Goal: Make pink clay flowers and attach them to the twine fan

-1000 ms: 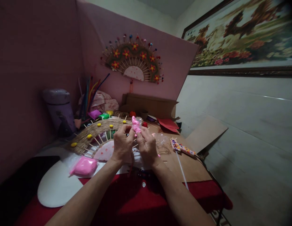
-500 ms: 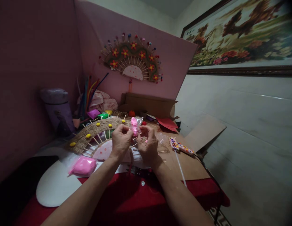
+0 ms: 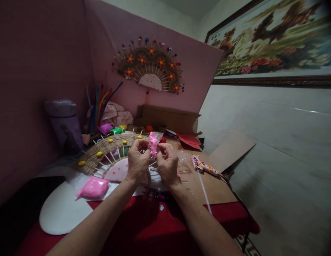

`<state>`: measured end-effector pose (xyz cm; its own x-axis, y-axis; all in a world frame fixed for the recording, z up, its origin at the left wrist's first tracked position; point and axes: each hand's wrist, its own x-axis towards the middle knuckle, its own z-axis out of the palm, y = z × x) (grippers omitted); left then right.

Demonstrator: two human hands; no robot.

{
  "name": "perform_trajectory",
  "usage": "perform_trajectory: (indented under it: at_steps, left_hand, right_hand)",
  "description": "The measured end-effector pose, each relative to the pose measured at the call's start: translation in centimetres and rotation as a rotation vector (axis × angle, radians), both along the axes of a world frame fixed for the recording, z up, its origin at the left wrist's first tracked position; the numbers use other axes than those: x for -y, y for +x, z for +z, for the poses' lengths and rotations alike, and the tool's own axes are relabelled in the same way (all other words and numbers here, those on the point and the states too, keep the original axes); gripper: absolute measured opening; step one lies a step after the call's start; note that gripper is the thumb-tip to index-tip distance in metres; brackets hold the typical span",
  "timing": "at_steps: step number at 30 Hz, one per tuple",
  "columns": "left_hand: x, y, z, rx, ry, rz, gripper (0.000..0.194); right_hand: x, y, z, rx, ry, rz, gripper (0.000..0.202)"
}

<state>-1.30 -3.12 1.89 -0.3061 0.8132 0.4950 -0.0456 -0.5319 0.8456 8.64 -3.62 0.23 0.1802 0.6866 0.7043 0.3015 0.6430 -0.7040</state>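
Between my two hands, raised over the table, is a small clear plastic bag of pink modelling clay [image 3: 153,144]. My left hand [image 3: 138,160] pinches its left side with thumb and forefinger. On the other side, my right hand [image 3: 167,161] grips it the same way. Below and behind them lies a half-round fan of sticks wound with twine [image 3: 90,158], dotted with yellow pieces. Its spotted pale centre [image 3: 117,170] is partly covered by my left hand. A larger bag of pink clay [image 3: 94,187] rests left of my forearms.
A white disc [image 3: 64,211] sits at the left on the red cloth [image 3: 122,227]. To the right, a floral-wrapped glue gun [image 3: 205,165] with a glue stick lies on brown cardboard [image 3: 221,190]. A purple container [image 3: 64,124] stands back left. A finished fan [image 3: 150,67] hangs on the pink board.
My right hand has closed its fingers more tightly on the pink clay bag. The bag has shifted slightly right and now shows more of its pink clay.
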Motion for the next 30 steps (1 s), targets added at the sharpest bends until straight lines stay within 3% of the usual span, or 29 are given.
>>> perform_trajectory:
  at_steps: [3,9,15,19,23,27,30]
  left_hand:
    - [-0.2,0.0,0.0,0.056,-0.004,-0.053,0.017]
    - [-0.7,0.0,-0.5,0.151,-0.1,-0.173,0.022]
    - [0.0,0.1,0.6,0.295,-0.19,-0.345,0.027]
    - [0.5,0.0,1.3,0.332,-0.224,-0.407,0.027]
    - [0.4,-0.1,1.2,0.296,-0.179,-0.463,0.023]
    - [0.4,-0.2,1.1,0.19,-0.041,-0.448,0.024]
    - [0.5,-0.1,1.0,0.097,0.023,-0.393,0.024]
  right_hand:
    - [-0.1,-0.1,0.0,-0.086,-0.031,0.011,0.021]
    - [-0.5,-0.5,0.4,-0.47,-0.217,0.179,0.016]
    - [-0.8,0.3,0.9,-0.726,-0.408,0.432,0.027]
    - [-0.5,0.7,1.2,-0.694,-0.425,0.5,0.028]
    - [-0.1,0.5,1.2,-0.555,-0.33,0.529,0.02]
    - [0.1,0.2,1.3,-0.468,-0.184,0.42,0.016]
    - [0.1,0.3,1.6,-0.464,-0.163,0.352,0.015]
